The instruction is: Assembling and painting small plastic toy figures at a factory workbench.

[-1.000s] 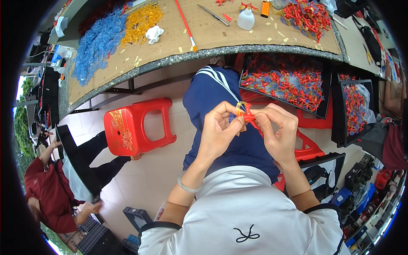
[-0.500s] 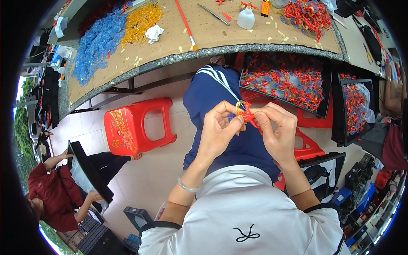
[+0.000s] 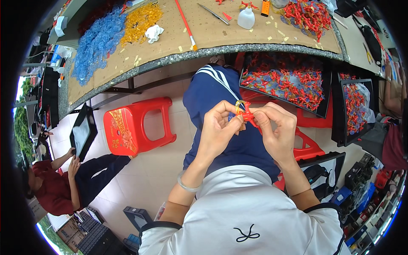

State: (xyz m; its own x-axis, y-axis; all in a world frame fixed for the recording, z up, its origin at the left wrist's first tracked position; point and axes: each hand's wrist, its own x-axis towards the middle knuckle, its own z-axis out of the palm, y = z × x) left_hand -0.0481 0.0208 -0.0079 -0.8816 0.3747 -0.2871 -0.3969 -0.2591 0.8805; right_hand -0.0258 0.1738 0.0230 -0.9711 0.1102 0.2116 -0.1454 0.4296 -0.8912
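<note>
Over my lap, both hands pinch one small red plastic piece with clear yellow and blue loops; its exact kind is too small to tell. My left hand has thumb and fingers closed on the loop side, hiding part of the blue. From the other side, my right hand grips the red part between thumb and forefinger. Heaps of clear blue pieces and yellow pieces lie on the workbench at the far left. A pile of red assembled pieces sits at the far right.
The workbench has a red-handled brush, tweezers and a white bottle. Black trays of pieces stand at right. A red stool is at left, where another person holds a black tray.
My hands and the red piece have barely moved. The other person at left has shifted, and their black tray has moved farther away, toward the workbench.
</note>
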